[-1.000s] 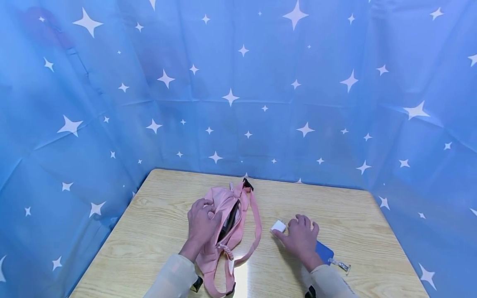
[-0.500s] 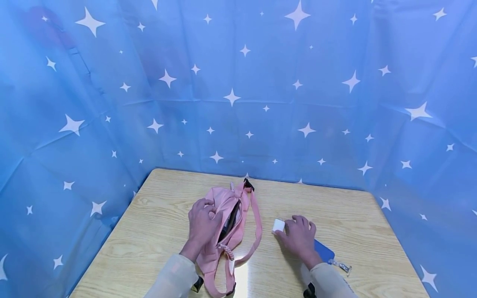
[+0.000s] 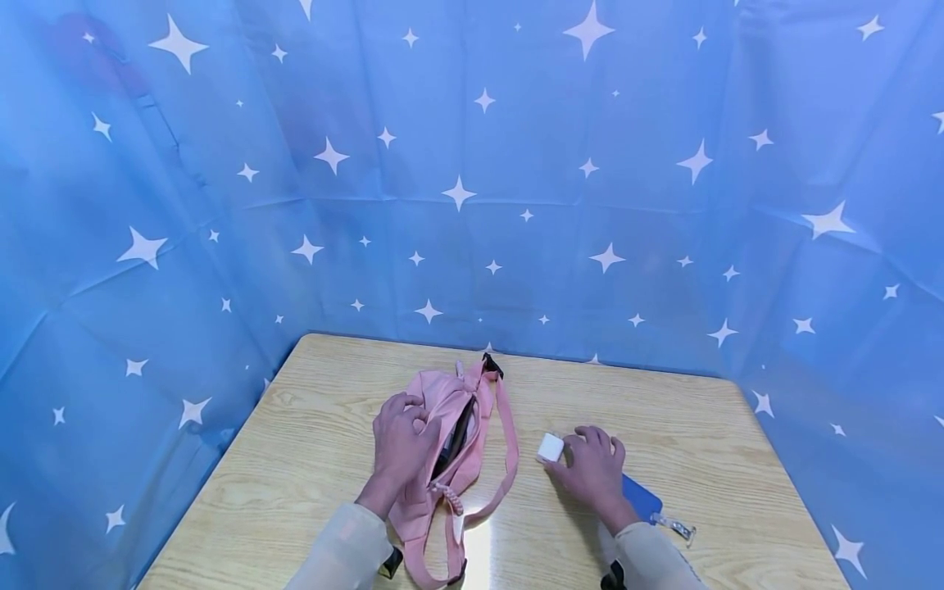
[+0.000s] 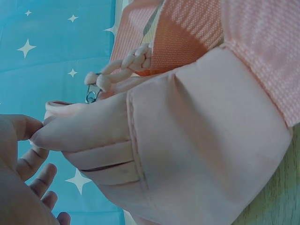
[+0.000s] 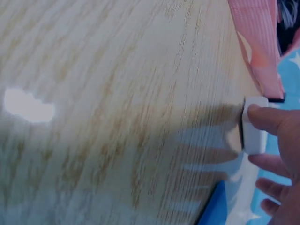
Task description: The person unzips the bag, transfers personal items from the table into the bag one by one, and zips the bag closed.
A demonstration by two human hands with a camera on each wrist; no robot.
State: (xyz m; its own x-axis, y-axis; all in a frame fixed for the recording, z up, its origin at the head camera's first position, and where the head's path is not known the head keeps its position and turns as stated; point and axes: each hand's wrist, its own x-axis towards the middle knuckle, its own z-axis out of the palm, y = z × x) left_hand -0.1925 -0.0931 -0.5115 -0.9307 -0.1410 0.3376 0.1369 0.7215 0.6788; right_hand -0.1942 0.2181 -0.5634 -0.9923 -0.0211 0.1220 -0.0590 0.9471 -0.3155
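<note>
On the table lies a pink sling bag (image 3: pixel 431 393), its zip gaping with dark items inside. My left hand (image 3: pixel 401 438) pinches the fabric beside the opening; in the left wrist view thumb and forefinger (image 4: pixel 28 126) meet on the bag's edge (image 4: pixel 93 126). To the right, my right hand (image 3: pixel 593 467) holds a small white charger plug (image 3: pixel 550 447) between thumb and forefinger, at the table's surface. The right wrist view shows the thumb lying against the white plug (image 5: pixel 254 133), the other fingers loosely bent. A blue flat card holder (image 3: pixel 641 498) lies partly behind the right wrist.
A clear strap with a metal clip (image 3: pixel 674 526) extends from the card holder. The bag's pink strap (image 3: pixel 509 459) loops towards the right hand. A braided cord (image 3: pixel 448 496) hangs from the zip. The wooden table (image 3: pixel 310 426) is bordered by a blue star-patterned curtain (image 3: pixel 472 246).
My right hand has shifted slightly left, and the white charger plug has turned a little under its fingers. The left hand keeps its place on the bag.
</note>
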